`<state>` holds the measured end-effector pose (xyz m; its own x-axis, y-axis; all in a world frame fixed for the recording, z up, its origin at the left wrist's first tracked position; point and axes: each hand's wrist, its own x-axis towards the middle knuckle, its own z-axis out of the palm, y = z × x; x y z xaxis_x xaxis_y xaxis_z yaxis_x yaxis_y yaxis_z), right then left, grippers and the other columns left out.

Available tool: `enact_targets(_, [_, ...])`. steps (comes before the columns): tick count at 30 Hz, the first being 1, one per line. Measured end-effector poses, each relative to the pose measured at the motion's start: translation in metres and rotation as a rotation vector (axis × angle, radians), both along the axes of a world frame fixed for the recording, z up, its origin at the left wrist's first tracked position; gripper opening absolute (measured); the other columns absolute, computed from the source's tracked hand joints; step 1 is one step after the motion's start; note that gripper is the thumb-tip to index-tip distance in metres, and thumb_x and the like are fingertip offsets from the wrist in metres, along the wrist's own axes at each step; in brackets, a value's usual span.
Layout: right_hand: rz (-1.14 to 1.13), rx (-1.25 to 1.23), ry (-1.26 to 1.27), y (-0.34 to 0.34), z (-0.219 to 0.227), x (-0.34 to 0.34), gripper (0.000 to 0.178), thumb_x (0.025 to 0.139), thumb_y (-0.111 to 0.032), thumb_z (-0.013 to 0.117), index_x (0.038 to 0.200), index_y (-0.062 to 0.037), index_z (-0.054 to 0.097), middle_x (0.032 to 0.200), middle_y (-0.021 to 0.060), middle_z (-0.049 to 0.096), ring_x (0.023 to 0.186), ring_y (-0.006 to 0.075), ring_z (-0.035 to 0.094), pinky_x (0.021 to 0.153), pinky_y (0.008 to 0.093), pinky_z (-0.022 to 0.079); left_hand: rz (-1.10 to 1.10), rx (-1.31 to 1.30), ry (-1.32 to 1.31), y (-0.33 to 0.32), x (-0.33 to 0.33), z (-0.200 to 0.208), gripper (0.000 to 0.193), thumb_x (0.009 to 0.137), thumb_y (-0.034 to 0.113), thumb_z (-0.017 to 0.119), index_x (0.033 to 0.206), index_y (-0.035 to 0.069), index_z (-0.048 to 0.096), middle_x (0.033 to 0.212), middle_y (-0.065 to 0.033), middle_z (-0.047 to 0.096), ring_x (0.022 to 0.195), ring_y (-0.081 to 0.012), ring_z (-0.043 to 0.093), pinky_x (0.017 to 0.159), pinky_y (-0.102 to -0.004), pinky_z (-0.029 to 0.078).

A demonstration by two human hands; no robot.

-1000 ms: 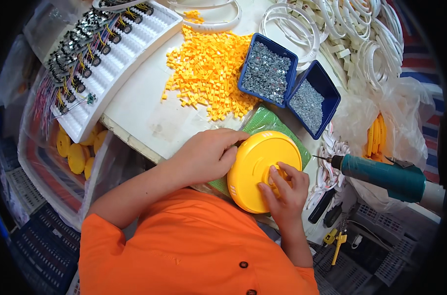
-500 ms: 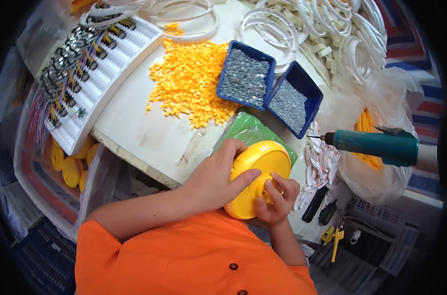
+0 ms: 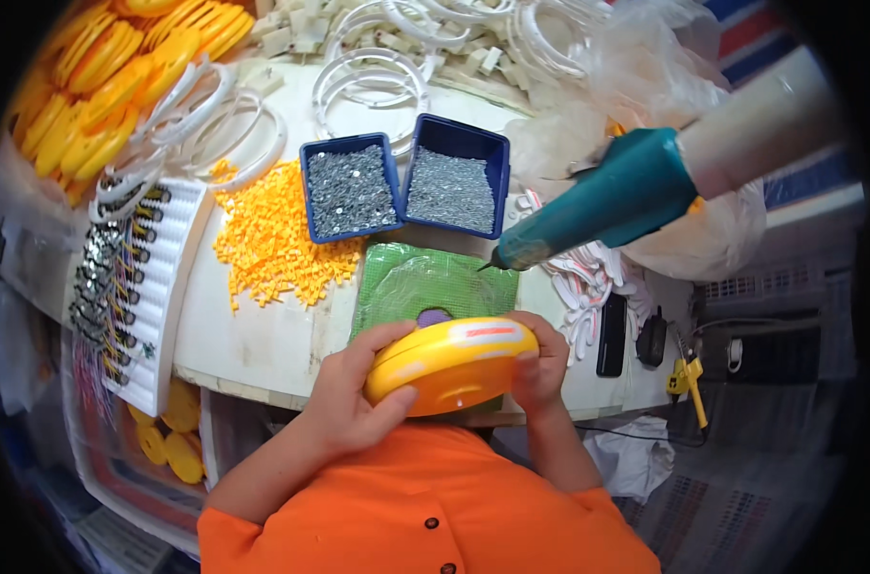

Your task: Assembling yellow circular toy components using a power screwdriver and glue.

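Between my two hands is a round yellow plastic casing [image 3: 454, 378], tilted so its rim and a pinkish-red mark on it show. My left hand [image 3: 358, 387] grips its left side, thumb on the near face and fingers behind. My right hand [image 3: 542, 368] closes on the right edge. The casing is above the near edge of a green wrapped mat [image 3: 435, 273], and a purple patch [image 3: 434, 317] shows just behind it. Over the mat's right side hangs a teal electric screwdriver [image 3: 607, 206], its bit pointing down and left, touched by neither hand.
Two blue trays, a left one [image 3: 358, 235] and a right one [image 3: 497, 182], hold small metal parts. Left of them lie loose orange-yellow pieces [image 3: 277, 234] and a white foam rack [image 3: 172, 306] with wired components. White rings [image 3: 370, 96] and yellow discs [image 3: 105, 72] are farther back.
The casing has turned from showing its broad face to showing its rim. My right hand has moved from the central knob to the right edge. The view has swung round.
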<state>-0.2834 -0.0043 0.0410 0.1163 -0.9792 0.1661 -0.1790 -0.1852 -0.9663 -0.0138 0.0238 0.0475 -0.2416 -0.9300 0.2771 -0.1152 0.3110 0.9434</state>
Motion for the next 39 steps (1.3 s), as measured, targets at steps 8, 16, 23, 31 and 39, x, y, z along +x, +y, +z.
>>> enact_targets(8, [0.122, -0.345, 0.163, -0.024, 0.063, 0.009, 0.089, 0.085, -0.078, 0.064, 0.113, 0.0058, 0.067, 0.092, 0.0133, 0.072, 0.081, 0.0211, 0.071, 0.073, 0.0328, 0.056, -0.056, -0.265, -0.13, -0.043, 0.021, 0.041, 0.074, 0.087, 0.058, 0.076, 0.13, -0.001, 0.064, 0.102, -0.0184, 0.075, 0.091, -0.0327, 0.076, 0.082, -0.0388, 0.059])
enact_targets(16, [0.183, -0.575, 0.226, -0.021, 0.053, -0.008, 0.087, 0.084, -0.078, 0.064, 0.113, 0.0034, 0.066, 0.092, 0.0155, 0.072, 0.075, 0.0275, 0.072, 0.067, 0.0353, 0.056, -0.102, -0.382, -0.172, -0.048, 0.009, 0.029, 0.077, 0.085, 0.058, 0.076, 0.127, -0.006, 0.065, 0.103, -0.0183, 0.075, 0.087, -0.0282, 0.075, 0.078, -0.034, 0.059])
enact_targets(23, [0.381, -0.63, 0.531, -0.033, 0.07, -0.025, 0.055, 0.083, -0.037, 0.081, 0.126, -0.0059, 0.064, 0.128, 0.0177, 0.069, 0.114, 0.0364, 0.069, 0.094, 0.0463, 0.053, -0.345, -0.506, -0.559, -0.078, 0.029, 0.066, 0.062, 0.086, 0.029, 0.078, 0.138, 0.004, 0.057, 0.138, -0.0119, 0.066, 0.128, -0.0288, 0.063, 0.107, -0.0443, 0.046])
enact_targets(31, [0.388, -0.608, 0.777, 0.006, -0.017, -0.022, 0.037, 0.084, -0.014, 0.077, 0.12, -0.0114, 0.067, 0.133, 0.0126, 0.07, 0.122, 0.0308, 0.067, 0.103, 0.0459, 0.051, -0.376, -0.594, -0.82, -0.042, 0.033, -0.02, 0.03, 0.091, 0.013, 0.065, 0.12, 0.012, 0.064, 0.141, -0.0034, 0.065, 0.136, -0.0213, 0.058, 0.113, -0.0433, 0.042])
enact_targets(39, [0.039, -0.551, 0.682, -0.105, 0.01, -0.005, 0.023, 0.083, -0.008, 0.078, 0.105, -0.0068, 0.071, 0.099, 0.0098, 0.071, 0.091, 0.0314, 0.069, 0.083, 0.042, 0.052, -0.409, -0.579, -0.779, -0.054, 0.028, -0.016, 0.028, 0.092, 0.018, 0.068, 0.12, 0.012, 0.065, 0.143, -0.0033, 0.064, 0.136, -0.021, 0.058, 0.111, -0.0428, 0.042])
